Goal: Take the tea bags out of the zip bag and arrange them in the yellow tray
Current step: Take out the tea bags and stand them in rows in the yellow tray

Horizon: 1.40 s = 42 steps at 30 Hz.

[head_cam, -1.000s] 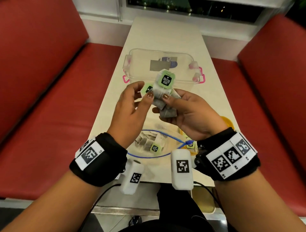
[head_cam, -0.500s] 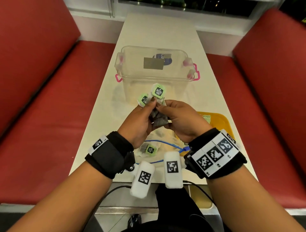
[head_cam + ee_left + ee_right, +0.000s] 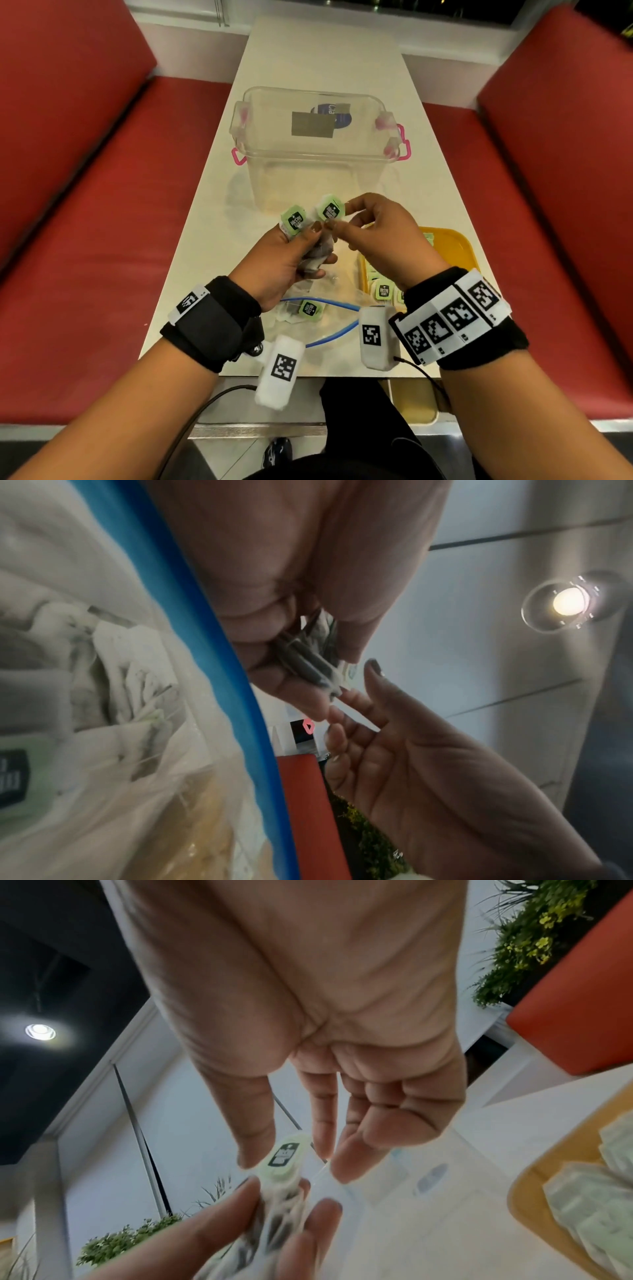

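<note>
A narrow cream table (image 3: 308, 51) runs between two red booth seats, a clear plastic storage box (image 3: 318, 137) with pink latches sitting mid-table. Close in, both hands are up above the tabletop. The left hand (image 3: 284, 263) is wrapped around a small bunch of tea bags (image 3: 317, 255), fingers curled under, thumb clamping on top, and two green paper tags stand up out of the fist. That looks like a holding station: it keeps the bunch steady so one bag can be peeled off at a time.

The right hand (image 3: 383, 240) comes in with thumb and forefinger closing at the base of the nearer green tag (image 3: 329, 209), other fingers loosely fanned. From the right wrist camera the tag (image 3: 286, 1156) sits right between thumb and fingertips, though whether the pinch has actually bitten is hard to call. The likely aim is to tease one bag free by its tag and string.

The yellow tray (image 3: 455, 246) waits just to the right, partly under that wrist, with several tea bags already laid in it. The zip bag (image 3: 329, 315) lies flat near the table edge, its blue seal open, at least one tagged bag inside. So: partway through, more to come. The risk is tangled strings dragging a second bag along.
</note>
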Available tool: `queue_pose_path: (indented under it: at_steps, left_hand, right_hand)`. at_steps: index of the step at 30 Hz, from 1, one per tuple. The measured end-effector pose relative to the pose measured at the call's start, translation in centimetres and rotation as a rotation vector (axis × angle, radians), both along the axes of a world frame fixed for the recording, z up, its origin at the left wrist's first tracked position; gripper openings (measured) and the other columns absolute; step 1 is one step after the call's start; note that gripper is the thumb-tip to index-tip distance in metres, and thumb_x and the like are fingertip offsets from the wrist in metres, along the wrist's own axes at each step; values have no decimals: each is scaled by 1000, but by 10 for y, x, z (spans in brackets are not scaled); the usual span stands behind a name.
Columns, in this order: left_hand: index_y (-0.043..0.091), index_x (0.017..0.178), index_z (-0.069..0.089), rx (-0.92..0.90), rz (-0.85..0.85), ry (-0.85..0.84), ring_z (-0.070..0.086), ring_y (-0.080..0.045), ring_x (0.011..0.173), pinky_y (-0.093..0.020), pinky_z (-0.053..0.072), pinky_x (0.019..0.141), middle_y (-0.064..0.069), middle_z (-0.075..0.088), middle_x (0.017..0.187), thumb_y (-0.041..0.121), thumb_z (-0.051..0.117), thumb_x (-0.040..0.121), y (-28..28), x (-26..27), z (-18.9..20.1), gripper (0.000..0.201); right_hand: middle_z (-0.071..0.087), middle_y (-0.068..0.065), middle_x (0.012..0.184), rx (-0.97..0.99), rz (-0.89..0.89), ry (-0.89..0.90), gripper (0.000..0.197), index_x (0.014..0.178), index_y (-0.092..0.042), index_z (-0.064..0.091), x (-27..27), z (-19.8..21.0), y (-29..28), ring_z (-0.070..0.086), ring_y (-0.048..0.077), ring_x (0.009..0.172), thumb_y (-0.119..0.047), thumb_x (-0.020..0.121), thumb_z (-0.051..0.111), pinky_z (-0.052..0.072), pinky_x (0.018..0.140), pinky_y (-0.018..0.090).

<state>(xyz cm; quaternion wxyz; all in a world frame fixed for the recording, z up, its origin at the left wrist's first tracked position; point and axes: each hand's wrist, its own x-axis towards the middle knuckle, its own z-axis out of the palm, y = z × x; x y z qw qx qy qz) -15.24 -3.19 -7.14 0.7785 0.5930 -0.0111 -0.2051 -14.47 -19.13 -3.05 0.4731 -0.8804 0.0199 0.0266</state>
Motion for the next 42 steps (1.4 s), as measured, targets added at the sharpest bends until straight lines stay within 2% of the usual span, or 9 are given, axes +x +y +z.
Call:
queue_pose_path:
  at_steps: [4,8,12,15,18,21,24,32,42]
  left_hand:
    - [9,110,64,94,-24,-59,69,-16,80,-22,50,56,-5,70,93,41,58,83,-3,0,-1,42]
    - [11,101,64,65,-32,8,64,-19,81,-21,50,56,-13,62,90,31,47,99,-7,0,1,26]
    - [7,111,58,56,-31,102,65,-23,84,-24,50,57,-15,65,95,20,33,102,-10,4,1,29]
    - [4,120,55,124,-19,63,69,-20,80,-24,51,55,-11,69,95,23,39,103,-14,6,-3,30]
    - [6,121,56,156,-12,40,69,-18,76,-22,51,53,-7,69,88,23,42,103,-18,6,-6,29]
    - [6,120,57,194,-22,26,69,-15,73,-21,52,53,-7,69,84,22,41,103,-22,5,-8,28]
    - [5,119,57,236,-52,2,70,-13,74,-22,52,54,-13,68,90,23,42,102,-26,4,-10,29]
    - [2,121,55,276,-98,-3,70,-10,75,-22,51,54,-14,68,92,25,41,102,-28,2,-13,33]
    - [2,111,57,298,-143,-15,70,-11,73,-20,48,51,-8,67,81,24,47,100,-28,-3,-15,27]
  right_hand:
    - [66,2,76,5,-8,-58,11,94,-11,66,2,4,-8,64,11,60,-17,85,68,41,52,20]
    - [71,9,72,40,-9,-64,10,89,-6,69,0,7,-19,62,11,58,-11,81,72,51,61,30]
    - [72,9,71,19,-31,-60,16,90,-7,68,-1,13,-38,63,11,56,-12,77,77,48,53,21]
    - [72,6,71,-107,-3,-82,6,88,-12,70,0,20,-60,67,24,64,-12,83,70,48,57,29]
    - [71,0,71,-327,82,-50,9,89,-19,72,3,31,-88,67,18,68,-13,86,66,51,63,32]
    - [63,-11,68,-592,178,35,9,86,-25,72,5,36,-110,55,4,61,-18,85,67,39,55,23]
    - [57,-13,69,-795,253,189,7,91,-24,72,7,26,-125,49,2,61,-23,85,68,33,51,21]
    - [60,-10,76,-930,354,430,11,94,-19,70,16,-25,-134,52,11,70,-26,86,68,32,51,18]
    - [69,12,109,-1003,364,484,24,106,-3,69,36,-39,-127,62,29,106,-13,85,63,52,84,34]
